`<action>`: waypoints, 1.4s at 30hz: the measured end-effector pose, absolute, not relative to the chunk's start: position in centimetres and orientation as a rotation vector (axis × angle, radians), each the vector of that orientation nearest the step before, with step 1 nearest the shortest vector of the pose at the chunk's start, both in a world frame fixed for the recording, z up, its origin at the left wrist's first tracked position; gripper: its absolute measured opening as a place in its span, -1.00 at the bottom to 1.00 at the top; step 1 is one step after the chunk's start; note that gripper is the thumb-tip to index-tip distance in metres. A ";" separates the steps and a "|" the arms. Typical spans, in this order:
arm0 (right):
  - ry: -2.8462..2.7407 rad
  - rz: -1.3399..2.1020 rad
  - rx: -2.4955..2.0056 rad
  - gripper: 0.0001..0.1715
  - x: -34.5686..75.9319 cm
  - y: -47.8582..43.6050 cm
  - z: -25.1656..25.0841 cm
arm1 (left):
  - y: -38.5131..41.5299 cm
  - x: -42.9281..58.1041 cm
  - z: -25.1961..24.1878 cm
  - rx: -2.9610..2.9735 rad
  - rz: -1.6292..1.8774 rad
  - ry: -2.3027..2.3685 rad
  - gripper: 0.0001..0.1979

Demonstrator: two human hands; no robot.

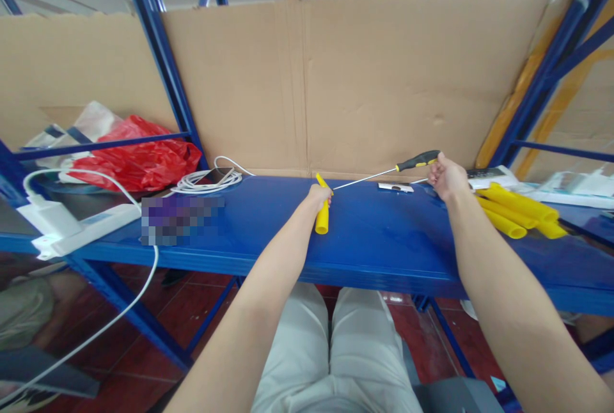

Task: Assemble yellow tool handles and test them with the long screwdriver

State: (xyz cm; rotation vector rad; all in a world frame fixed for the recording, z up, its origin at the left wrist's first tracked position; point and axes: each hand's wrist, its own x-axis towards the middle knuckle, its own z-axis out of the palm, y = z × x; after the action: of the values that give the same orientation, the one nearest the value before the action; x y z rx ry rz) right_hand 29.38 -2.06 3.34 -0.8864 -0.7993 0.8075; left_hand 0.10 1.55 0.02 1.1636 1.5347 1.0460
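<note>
My left hand [318, 196] is closed around a short yellow tube [323, 216], held over the blue shelf [374, 240]. My right hand [447, 178] grips a screwdriver [418, 160] by its black and yellow handle. The thin metal shaft runs left and its tip meets the top end of the yellow tube by my left hand. A small white flat piece [396, 187] lies on the shelf between my hands.
Several more yellow tubes [518, 211] lie at the right. White coiled cable and a phone [211, 178] sit back left, beside a red plastic bag [139, 158]. A white power strip [77, 227] hangs off the left edge. A cardboard sheet [307, 80] backs the shelf.
</note>
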 end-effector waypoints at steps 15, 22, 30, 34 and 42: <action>-0.775 0.881 -0.874 -0.52 29.8 -1.9 3.3 | 1.7 0.0 0.0 1.190 1.031 1.509 -0.89; -0.698 0.812 -0.929 -0.55 29.2 -2.1 3.5 | 1.6 0.1 0.0 1.178 1.042 1.507 -0.89; -0.714 0.811 -0.896 -0.45 29.4 -1.9 3.2 | 1.6 0.0 0.0 1.181 1.040 1.498 -0.89; -0.756 0.856 -0.881 -0.51 29.5 -1.9 3.3 | 1.7 0.0 0.0 1.188 1.026 1.503 -0.89; -0.768 0.760 -0.952 -0.47 29.5 -1.7 3.1 | 1.7 0.1 -0.1 1.203 1.033 1.512 -0.87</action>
State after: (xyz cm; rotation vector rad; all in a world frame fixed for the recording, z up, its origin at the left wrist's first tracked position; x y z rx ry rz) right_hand 29.55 -1.69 3.12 -0.9515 -0.7684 0.7598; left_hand 0.07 1.74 -0.07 1.2030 1.5118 1.0333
